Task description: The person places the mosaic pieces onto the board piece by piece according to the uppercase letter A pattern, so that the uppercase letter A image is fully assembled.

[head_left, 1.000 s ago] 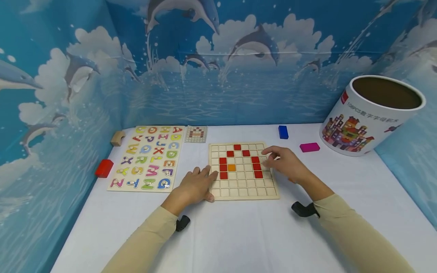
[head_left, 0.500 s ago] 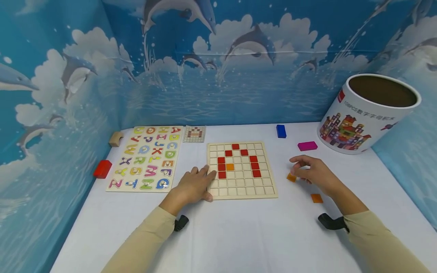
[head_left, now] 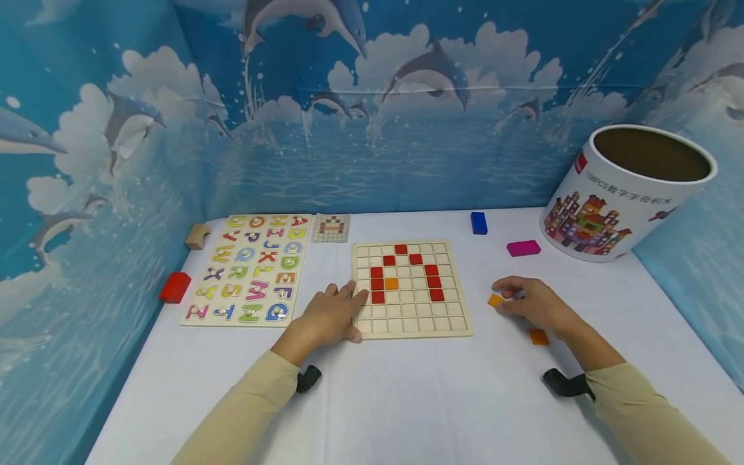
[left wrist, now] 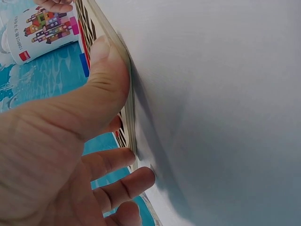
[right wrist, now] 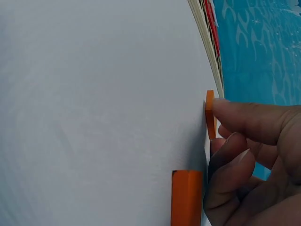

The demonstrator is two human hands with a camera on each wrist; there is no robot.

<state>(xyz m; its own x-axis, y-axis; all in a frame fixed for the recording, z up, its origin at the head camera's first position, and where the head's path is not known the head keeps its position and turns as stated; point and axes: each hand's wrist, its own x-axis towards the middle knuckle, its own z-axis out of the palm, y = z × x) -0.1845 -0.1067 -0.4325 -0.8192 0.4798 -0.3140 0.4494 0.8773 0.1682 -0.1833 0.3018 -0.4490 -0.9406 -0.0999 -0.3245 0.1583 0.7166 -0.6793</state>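
A square wooden grid board lies in the middle of the white table. Several red tiles and one orange tile fill some of its cells. My left hand rests on the board's left side, its thumb against the near edge and its fingers loosely extended. To the right of the board my right hand pinches a loose orange tile between thumb and fingers, at the table surface. Another orange tile lies under that hand, close to the wrist.
An alphabet puzzle board lies left, with a small pattern card beside it. A red block and a wooden arch block are at the left edge. Blue and pink blocks lie before a large tub.
My right hand has moved from the board's right edge to the loose orange tiles on the right, and its fingers have come down onto one. The left hand stays on the board.
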